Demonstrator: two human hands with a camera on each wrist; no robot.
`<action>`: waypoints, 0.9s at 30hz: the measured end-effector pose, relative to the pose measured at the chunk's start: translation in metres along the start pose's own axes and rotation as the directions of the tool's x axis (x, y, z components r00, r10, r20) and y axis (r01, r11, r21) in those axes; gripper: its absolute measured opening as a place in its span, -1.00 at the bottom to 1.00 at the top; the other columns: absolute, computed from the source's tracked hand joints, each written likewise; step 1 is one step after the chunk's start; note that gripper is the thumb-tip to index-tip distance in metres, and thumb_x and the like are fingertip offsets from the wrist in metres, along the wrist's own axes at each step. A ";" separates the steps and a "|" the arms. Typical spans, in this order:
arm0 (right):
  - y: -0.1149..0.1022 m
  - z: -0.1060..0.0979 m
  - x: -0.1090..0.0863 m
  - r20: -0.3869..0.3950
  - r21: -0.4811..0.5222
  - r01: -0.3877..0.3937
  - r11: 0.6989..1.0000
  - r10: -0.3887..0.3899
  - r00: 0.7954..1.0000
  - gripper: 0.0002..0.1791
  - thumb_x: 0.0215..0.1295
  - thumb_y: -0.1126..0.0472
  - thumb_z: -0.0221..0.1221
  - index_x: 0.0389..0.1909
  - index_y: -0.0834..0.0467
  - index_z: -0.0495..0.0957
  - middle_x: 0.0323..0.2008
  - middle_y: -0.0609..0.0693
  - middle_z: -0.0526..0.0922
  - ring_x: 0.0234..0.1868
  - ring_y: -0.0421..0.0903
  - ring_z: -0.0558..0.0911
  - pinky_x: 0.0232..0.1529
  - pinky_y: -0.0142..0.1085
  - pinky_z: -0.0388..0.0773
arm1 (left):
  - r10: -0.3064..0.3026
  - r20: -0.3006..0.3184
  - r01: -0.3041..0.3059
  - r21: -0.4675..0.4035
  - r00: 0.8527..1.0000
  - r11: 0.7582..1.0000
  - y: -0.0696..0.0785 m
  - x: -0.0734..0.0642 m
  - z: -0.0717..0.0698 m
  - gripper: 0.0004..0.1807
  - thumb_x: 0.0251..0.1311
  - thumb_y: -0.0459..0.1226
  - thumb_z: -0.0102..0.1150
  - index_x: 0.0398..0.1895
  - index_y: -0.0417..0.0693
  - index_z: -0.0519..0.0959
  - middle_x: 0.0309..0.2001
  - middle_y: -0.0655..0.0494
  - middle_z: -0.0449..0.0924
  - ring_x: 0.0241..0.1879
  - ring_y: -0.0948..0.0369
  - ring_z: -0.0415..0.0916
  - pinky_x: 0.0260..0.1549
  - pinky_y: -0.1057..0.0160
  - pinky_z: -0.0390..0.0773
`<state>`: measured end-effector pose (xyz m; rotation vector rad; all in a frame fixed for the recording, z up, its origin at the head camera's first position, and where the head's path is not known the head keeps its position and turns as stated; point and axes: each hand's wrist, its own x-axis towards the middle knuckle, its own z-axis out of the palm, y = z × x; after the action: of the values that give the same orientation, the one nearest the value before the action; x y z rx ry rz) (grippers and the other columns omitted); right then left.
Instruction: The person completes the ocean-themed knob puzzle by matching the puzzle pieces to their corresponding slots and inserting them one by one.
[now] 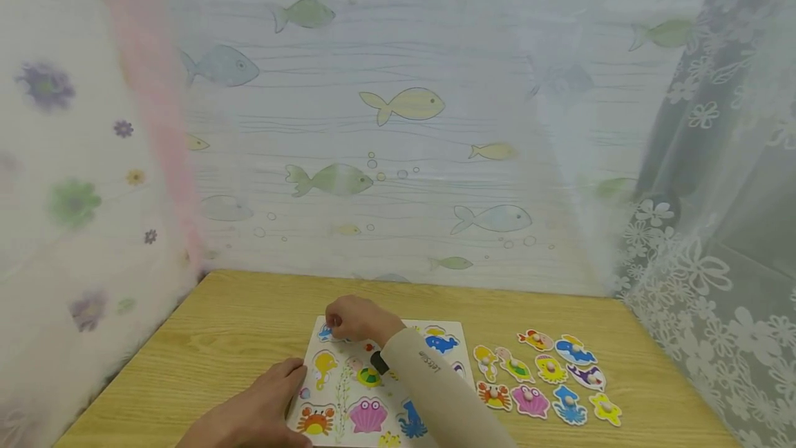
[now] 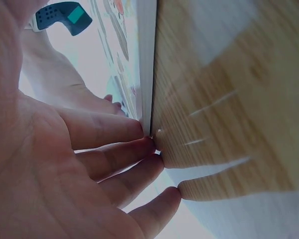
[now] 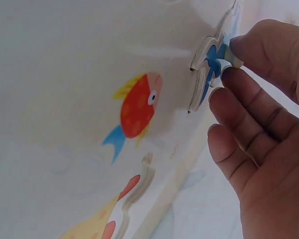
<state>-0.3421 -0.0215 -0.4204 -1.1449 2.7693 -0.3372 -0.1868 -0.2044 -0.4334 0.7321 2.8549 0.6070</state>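
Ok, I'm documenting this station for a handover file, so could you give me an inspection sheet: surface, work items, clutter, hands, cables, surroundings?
Surface: wood-grain table.
Work items: puzzle board lies flat; blue piece at its far left corner, full seating cannot be told; ten loose pieces lie right of the board.
Clutter: nothing seen.
Hands: left hand touches the board's left edge; right hand pinches the blue piece's knob.
Cables: nothing seen.
Surroundings: fish-print sheet behind; flower-print sheet at left; sheer white-flowered sheet at right.
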 end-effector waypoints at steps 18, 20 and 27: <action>0.002 0.002 -0.001 0.001 0.031 -0.018 0.999 0.018 1.000 -0.94 0.30 0.13 0.19 -0.23 -0.09 0.57 -0.36 -0.25 0.49 -0.38 -0.28 0.44 -0.36 -0.41 0.42 | 0.022 -0.016 -0.022 0.010 1.000 1.000 0.000 0.001 0.002 0.25 -0.27 0.37 0.35 0.29 -0.43 0.26 0.27 -0.22 0.23 0.21 -0.08 0.24 0.09 -0.21 0.32; 0.003 0.001 -0.002 -0.003 0.030 -0.021 0.999 0.021 1.000 -0.93 0.30 0.11 0.19 -0.22 -0.09 0.57 -0.34 -0.25 0.49 -0.37 -0.28 0.44 -0.33 -0.42 0.43 | 0.020 -0.014 -0.020 0.012 1.000 1.000 0.000 0.002 0.002 0.25 -0.28 0.37 0.34 0.28 -0.44 0.26 0.27 -0.22 0.23 0.21 -0.08 0.24 0.09 -0.21 0.31; 0.010 -0.006 -0.015 -0.004 0.045 -0.047 0.998 0.047 0.999 -0.84 0.28 0.09 0.21 -0.14 -0.05 0.58 -0.29 -0.22 0.50 -0.32 -0.26 0.44 -0.27 -0.41 0.45 | 0.011 -0.011 -0.011 0.018 1.000 1.000 -0.001 0.001 0.003 0.26 -0.28 0.37 0.35 0.28 -0.45 0.27 0.27 -0.23 0.23 0.22 -0.10 0.23 0.09 -0.22 0.30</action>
<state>-0.3395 -0.0027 -0.4163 -1.0683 2.7733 -0.3962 -0.1877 -0.2039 -0.4363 0.7497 2.8721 0.5892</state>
